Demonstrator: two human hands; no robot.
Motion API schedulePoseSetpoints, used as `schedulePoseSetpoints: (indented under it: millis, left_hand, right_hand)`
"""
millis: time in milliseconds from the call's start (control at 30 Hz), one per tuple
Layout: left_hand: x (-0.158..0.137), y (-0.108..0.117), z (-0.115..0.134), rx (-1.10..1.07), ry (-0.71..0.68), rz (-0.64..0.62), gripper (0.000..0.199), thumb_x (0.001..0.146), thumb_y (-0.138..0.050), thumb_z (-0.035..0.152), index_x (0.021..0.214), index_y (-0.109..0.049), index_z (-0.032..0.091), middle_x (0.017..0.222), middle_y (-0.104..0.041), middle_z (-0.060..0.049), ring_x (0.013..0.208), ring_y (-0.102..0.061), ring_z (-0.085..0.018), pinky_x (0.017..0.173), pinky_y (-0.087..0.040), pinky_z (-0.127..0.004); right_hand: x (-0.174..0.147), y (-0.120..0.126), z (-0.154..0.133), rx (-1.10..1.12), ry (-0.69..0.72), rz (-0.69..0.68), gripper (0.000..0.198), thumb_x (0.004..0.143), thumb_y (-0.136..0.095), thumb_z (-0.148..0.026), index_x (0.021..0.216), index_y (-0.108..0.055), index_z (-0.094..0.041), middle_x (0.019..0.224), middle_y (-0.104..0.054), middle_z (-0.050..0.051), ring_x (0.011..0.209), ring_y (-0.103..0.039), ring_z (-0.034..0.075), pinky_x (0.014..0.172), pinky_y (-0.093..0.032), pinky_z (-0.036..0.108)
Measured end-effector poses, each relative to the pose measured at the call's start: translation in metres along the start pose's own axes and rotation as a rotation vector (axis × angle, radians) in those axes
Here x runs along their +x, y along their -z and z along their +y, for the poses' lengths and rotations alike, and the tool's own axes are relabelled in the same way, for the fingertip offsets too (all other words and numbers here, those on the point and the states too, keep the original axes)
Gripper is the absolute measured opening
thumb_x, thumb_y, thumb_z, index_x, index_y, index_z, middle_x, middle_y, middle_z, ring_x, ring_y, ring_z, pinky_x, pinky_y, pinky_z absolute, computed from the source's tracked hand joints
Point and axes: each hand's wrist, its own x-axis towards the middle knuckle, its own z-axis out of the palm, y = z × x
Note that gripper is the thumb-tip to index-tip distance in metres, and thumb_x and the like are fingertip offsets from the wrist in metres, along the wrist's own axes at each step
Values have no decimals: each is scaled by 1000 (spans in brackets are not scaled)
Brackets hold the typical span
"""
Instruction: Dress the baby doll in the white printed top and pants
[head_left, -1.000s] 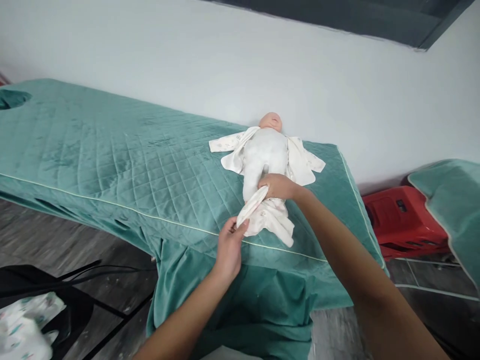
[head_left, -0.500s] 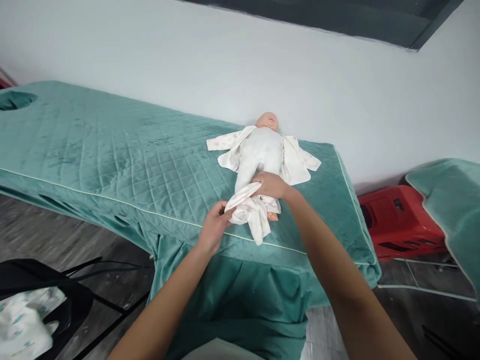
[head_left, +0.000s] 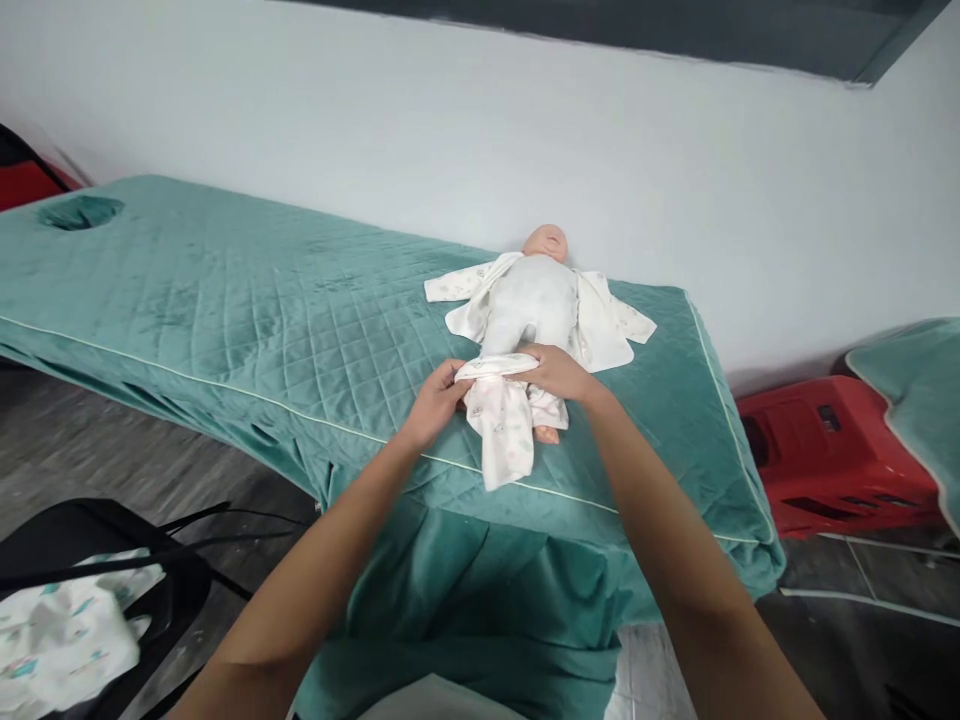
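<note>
The left hand [head_left: 440,398] and right hand [head_left: 556,372] grasp the waistband [head_left: 496,366] of white pants [head_left: 504,425], bunched at the legs [head_left: 501,337] of a doll [head_left: 536,292]. It lies face up on the right of a green bed [head_left: 315,310], head [head_left: 546,242] by the far wall [head_left: 375,120], an open shirt [head_left: 602,325] spread either side.

Trousers [head_left: 504,430], on green bed [head_left: 300,290]: no readable text; prints too small to tell.
Jacket [head_left: 604,340], on bed: same.
Red plastic piece [head_left: 840,470], right of bed: no readable text.
</note>
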Motion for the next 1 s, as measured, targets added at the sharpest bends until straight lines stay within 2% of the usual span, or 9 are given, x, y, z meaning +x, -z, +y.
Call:
schedulePoseSetpoints:
  millis: [133,233,333,433,533,667,867,933,1000]
  left_hand:
    - [27,3,-4,147,-120,66,20,79,-66,33,93,-62,18,81,-60,1,75,-52,-14,68,-39,-23]
    - [47,-1,-4,220,-192,134,16,81,-62,31,92,-63,19,83,-60,1,80,-52,-15,74,-39,-25]
    - [68,-4,-2,350,-305,131,15,86,-55,28,96,-63,19,89,-63,-1,85,-55,-17,80,-40,-27]
    - [88,-4,-1,586,-447,109,18,91,-50,23,103,-63,20,100,-64,-6,96,-57,-21,88,-41,-31]
    - [104,-3,-1,898,-605,115,19,94,-48,22,105,-64,20,104,-66,-9,104,-55,-25,94,-41,-36]
    - [117,-4,-6,1193,-766,182,21,98,-44,21,104,-64,18,102,-69,-11,100,-56,-27,91,-43,-39]
    - [116,-4,-10,1217,-810,208,20,97,-45,18,105,-64,18,100,-69,-11,97,-57,-26,86,-45,-39]
    - [114,-3,-9,1179,-799,192,20,97,-45,17,106,-63,18,100,-69,-11,97,-57,-26,86,-45,-39]
    - [112,-2,-8,1102,-788,171,21,95,-45,17,107,-63,17,101,-69,-10,98,-57,-26,88,-46,-38]
  right_hand:
    - [4,0,1,-7,-43,44,37,83,-65,-53,86,-70,-16,85,-70,1,80,-59,17,68,-38,25]
    - [11,0,2,-18,-87,126,36,83,-65,-51,78,-66,-16,79,-67,1,75,-57,16,64,-35,25]
    - [15,0,3,-4,-118,192,35,83,-63,-51,77,-65,-16,76,-66,1,74,-56,16,63,-35,25]
    - [16,-1,4,49,-153,233,36,83,-63,-52,76,-65,-17,70,-62,0,71,-56,16,62,-36,25]
    - [14,0,5,208,-220,254,33,82,-64,-50,82,-66,-18,72,-62,-1,68,-57,16,61,-40,26]
    - [15,0,5,307,-269,328,30,82,-63,-47,92,-70,-19,77,-66,-1,68,-56,16,64,-43,27]
    - [15,-11,0,196,-311,441,25,85,-59,-44,76,-61,-21,66,-59,-3,68,-53,17,64,-39,27]
    - [15,-9,-3,152,-299,431,24,86,-58,-44,77,-59,-21,67,-58,-3,70,-53,17,65,-39,28]
    - [15,2,-6,125,-266,353,25,86,-59,-46,82,-60,-21,72,-60,-3,73,-54,17,67,-39,28]
